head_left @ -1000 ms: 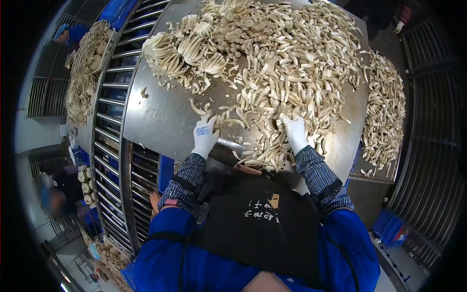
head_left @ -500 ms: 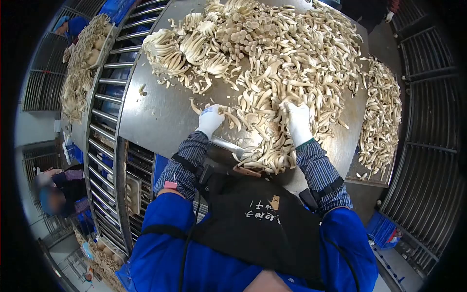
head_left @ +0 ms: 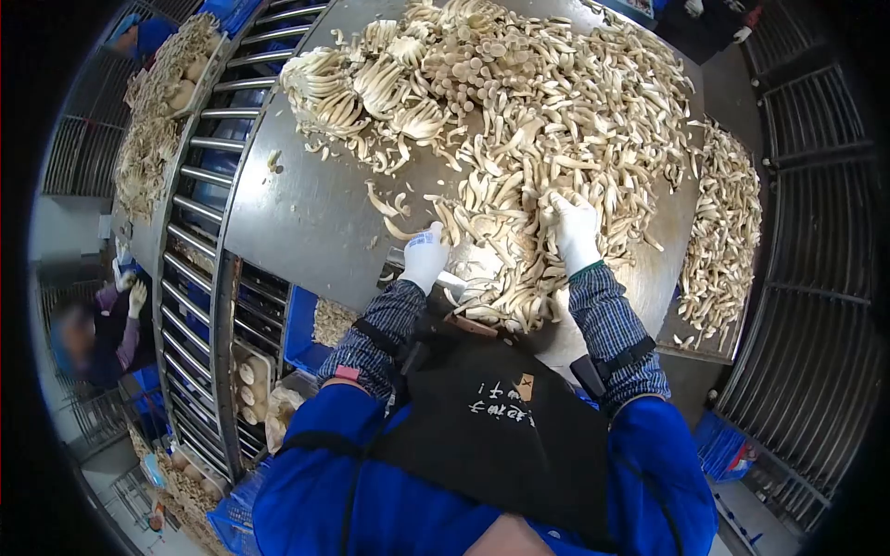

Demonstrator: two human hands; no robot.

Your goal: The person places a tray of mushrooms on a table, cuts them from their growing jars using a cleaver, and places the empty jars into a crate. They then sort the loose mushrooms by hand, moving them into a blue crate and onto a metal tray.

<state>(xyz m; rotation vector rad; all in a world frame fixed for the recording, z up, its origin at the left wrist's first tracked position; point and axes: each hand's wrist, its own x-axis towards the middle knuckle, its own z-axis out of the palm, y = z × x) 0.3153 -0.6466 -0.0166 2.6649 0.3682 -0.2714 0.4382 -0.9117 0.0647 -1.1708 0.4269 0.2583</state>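
Both my hands wear white gloves over a steel worktop. My left hand is closed at the near left of the mushroom pile, with a slender mushroom running in at its fingers. Other loose stalks lie beside the thumb. Within the pile, my right hand has its fingers curled down on mushrooms; its fingertips are partly hidden. Between the hands, loose mushrooms lie heaped close to my apron. A metal edge shows just right of my left wrist.
Uncut mushroom clusters sit at the far left of the worktop. A roller conveyor runs along the left side. More mushrooms cover a lower surface to the right. A blue crate stands below the left edge. A person is beyond the conveyor.
My left hand has moved right and slightly toward me, nearer the heap. My right hand has shifted only a little. The person at the left has raised their gloved hands.
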